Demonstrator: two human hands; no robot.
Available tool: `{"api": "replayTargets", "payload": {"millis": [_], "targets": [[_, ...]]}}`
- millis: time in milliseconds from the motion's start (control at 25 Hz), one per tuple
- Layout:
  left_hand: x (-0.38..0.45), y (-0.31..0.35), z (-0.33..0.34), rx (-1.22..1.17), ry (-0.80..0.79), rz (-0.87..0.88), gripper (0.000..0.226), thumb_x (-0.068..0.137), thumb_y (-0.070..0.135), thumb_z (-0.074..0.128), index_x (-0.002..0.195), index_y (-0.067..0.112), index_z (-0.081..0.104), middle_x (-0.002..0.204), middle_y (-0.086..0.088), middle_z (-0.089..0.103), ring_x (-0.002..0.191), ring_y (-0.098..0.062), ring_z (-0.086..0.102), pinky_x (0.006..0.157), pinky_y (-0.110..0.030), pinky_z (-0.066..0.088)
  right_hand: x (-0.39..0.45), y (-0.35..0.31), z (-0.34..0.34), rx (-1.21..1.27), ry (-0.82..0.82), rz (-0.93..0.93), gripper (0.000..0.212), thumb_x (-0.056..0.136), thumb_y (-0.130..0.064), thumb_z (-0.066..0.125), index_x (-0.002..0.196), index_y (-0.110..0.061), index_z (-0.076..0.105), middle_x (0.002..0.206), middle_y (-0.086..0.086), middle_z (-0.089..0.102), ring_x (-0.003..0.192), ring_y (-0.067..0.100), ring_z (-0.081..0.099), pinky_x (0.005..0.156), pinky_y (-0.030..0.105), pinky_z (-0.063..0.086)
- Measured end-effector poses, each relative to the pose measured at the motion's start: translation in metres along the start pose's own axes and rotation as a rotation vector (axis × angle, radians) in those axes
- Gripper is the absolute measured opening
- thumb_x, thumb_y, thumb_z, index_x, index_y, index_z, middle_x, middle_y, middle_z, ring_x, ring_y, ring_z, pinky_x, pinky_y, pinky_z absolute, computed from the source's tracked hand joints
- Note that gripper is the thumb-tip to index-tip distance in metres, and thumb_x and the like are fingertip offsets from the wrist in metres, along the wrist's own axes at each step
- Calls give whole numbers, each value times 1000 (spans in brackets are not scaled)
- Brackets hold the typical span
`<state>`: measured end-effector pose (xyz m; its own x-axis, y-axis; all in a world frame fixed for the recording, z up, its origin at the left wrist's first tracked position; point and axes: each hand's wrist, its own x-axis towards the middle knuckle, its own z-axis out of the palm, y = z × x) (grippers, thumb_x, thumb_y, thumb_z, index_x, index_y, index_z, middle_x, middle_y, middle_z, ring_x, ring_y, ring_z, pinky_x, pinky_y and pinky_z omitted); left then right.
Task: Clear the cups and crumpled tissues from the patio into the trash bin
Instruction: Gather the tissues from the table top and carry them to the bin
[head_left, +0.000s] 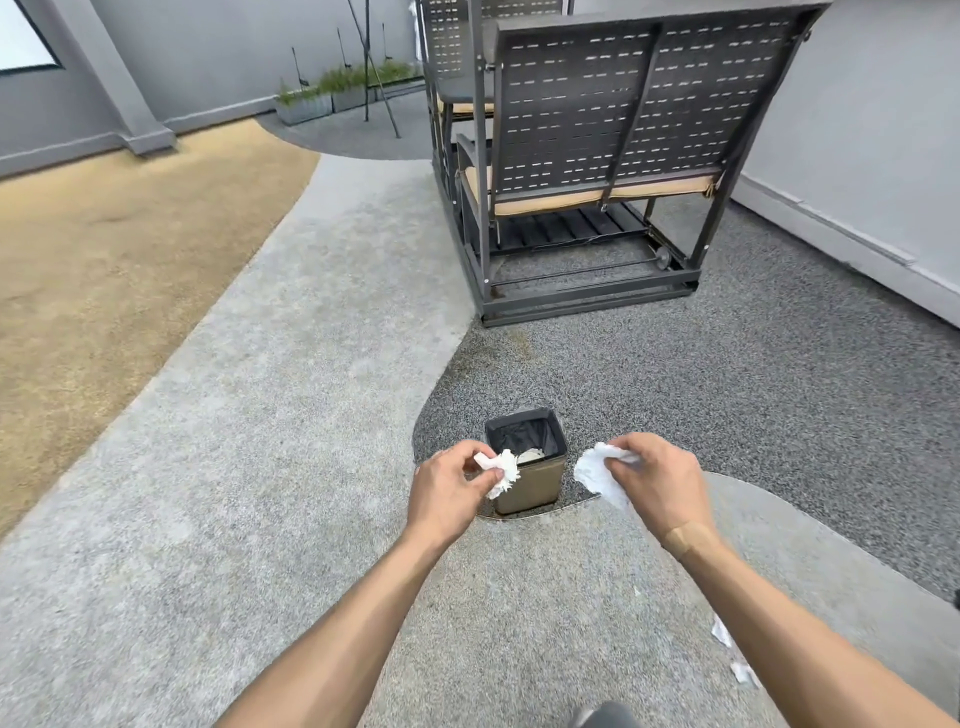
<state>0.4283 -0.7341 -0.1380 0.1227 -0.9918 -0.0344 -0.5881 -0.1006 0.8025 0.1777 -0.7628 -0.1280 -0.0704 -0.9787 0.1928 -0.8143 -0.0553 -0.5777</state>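
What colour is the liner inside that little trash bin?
Black, inside the tan trash bin; the liner shows in the head view.

**Both arms out, both hands pinched shut**

Two bare forearms reach forward side by side, backs of the hands turned up. The left hand (445, 493) has its fingers curled in against the thumb in a closed pinch. The right hand (658, 480) is likewise closed, and a tan adhesive strip (688, 539) crosses its wrist
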Motion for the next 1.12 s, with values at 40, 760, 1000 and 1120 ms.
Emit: {"api": "replayTargets", "payload": {"millis": [40, 760, 1000, 1120], "targets": [[14, -1, 2, -6, -4, -3, 20, 81, 37, 74, 100, 36, 66, 101, 5, 69, 86, -11, 65, 81, -37, 56, 14, 1, 5, 1, -6, -3, 9, 80, -21, 69, 87, -24, 72, 88, -4, 72, 74, 13, 59, 67, 25, 44], [308, 8, 87, 141, -42, -126, 22, 87, 38, 66, 109, 35, 63, 110, 5, 68, 40, -3, 44, 55, -21, 47, 323, 79, 111, 65, -220, 54, 13, 82, -22, 71, 94, -25, 72, 93, -4, 72, 73, 11, 59, 72, 25, 48], [359, -28, 108, 188, -102, -216, 23, 89, 37, 65, 111, 34, 63, 86, -2, 72, 47, -16, 57, 59, -35, 58, 357, 105, 156, 37, -361, 127, 18, 85, -21, 67, 103, -23, 70, 95, -3, 72, 61, -4, 56, 58, 15, 43], [388, -62, 125, 207, -139, -253, 23, 89, 36, 66, 112, 33, 64, 85, 3, 72, 61, -21, 67, 61, -39, 59, 373, 124, 193, -9, -430, 198, 20, 86, -21, 66, 105, -24, 69, 87, -6, 71, 56, -9, 53, 47, 6, 33]]}}
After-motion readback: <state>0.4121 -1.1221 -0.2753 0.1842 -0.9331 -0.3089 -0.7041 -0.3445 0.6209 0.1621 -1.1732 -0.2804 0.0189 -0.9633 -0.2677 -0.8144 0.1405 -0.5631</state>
